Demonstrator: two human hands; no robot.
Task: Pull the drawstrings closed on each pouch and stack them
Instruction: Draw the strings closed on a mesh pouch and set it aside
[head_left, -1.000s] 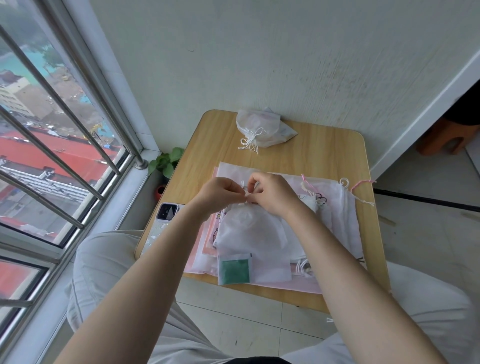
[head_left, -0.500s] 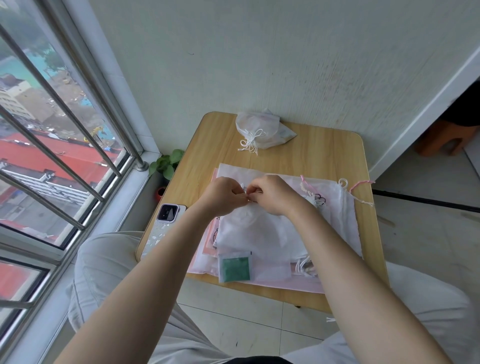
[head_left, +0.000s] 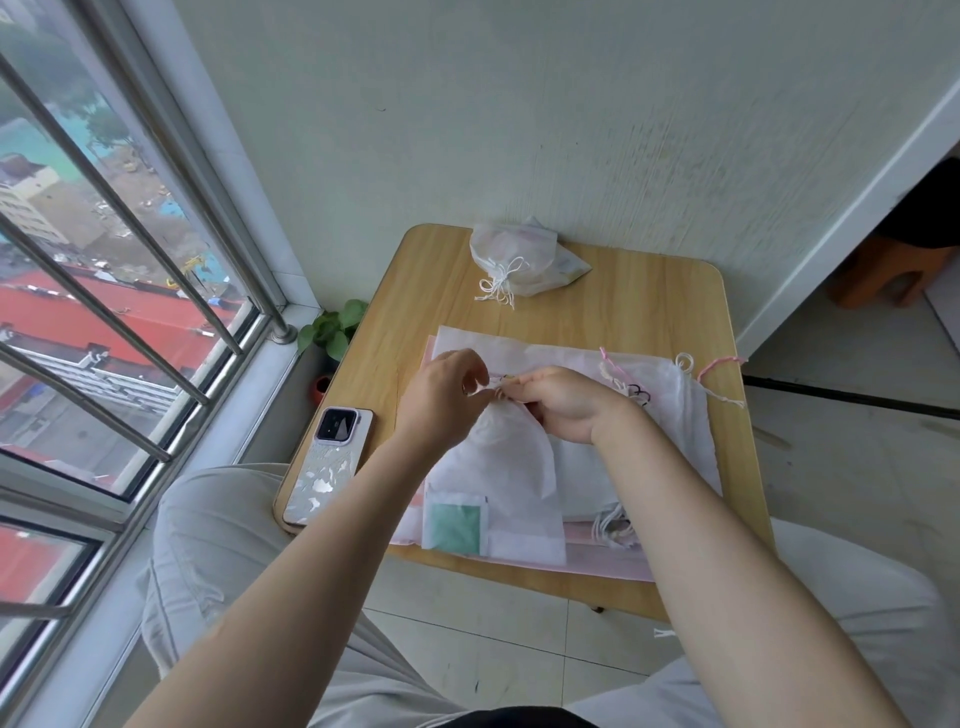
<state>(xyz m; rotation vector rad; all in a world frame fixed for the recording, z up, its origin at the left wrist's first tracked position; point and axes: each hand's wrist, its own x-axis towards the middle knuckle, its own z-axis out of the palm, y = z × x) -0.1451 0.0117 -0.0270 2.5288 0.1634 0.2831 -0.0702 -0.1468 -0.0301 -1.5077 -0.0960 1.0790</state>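
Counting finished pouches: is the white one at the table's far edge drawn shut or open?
Shut: the far pouch has its neck gathered tight, with its white drawstrings bunched out at the front.

A small light-wood table (head_left: 644, 306) with rounded corners stands against a pale wall. At its far edge lies a heap of closed white drawstring pouches (head_left: 519, 260). A spread of flat white and pink pouches (head_left: 680, 447) covers its near half. A phone (head_left: 327, 467) lies face down at its left edge.
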